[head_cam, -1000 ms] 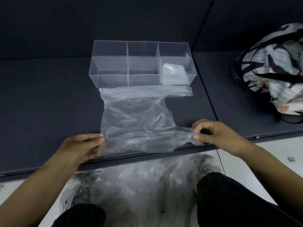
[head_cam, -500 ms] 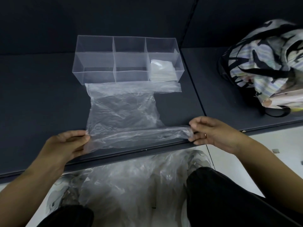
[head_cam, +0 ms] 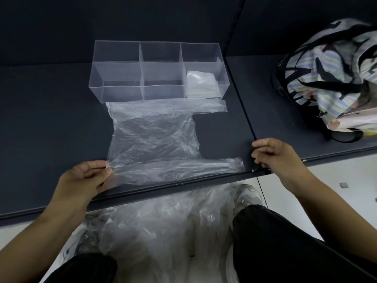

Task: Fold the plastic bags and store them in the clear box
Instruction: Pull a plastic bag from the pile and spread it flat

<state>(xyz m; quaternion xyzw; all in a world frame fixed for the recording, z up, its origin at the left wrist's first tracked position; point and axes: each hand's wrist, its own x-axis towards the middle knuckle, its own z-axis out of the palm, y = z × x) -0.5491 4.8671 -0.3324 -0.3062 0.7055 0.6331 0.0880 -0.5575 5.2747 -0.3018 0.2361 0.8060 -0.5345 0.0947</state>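
Note:
A clear plastic bag (head_cam: 153, 139) lies flat on the dark table (head_cam: 51, 129), with one handle strip along its far edge and another along its near edge, both pointing right. My left hand (head_cam: 85, 180) pinches the bag's near left corner. Just past the right end of the near handle strip rests my right hand (head_cam: 273, 156), its fingers loosely curled, with a thin gap of table between fingertips and plastic. Right behind the bag stands the clear box (head_cam: 114, 78) with several compartments. A folded bag (head_cam: 201, 84) lies in its front right compartment.
A heap of loose clear bags (head_cam: 163, 231) sits below the table's front edge (head_cam: 183, 186), between my knees. A striped fabric tote (head_cam: 330, 74) lies on the table at the right. A seam (head_cam: 242, 103) splits the tabletop right of the box.
The near handle strip has been drawn out straight to the right and laid flat. My right hand has come off its end. My left hand has kept its pinch on the corner.

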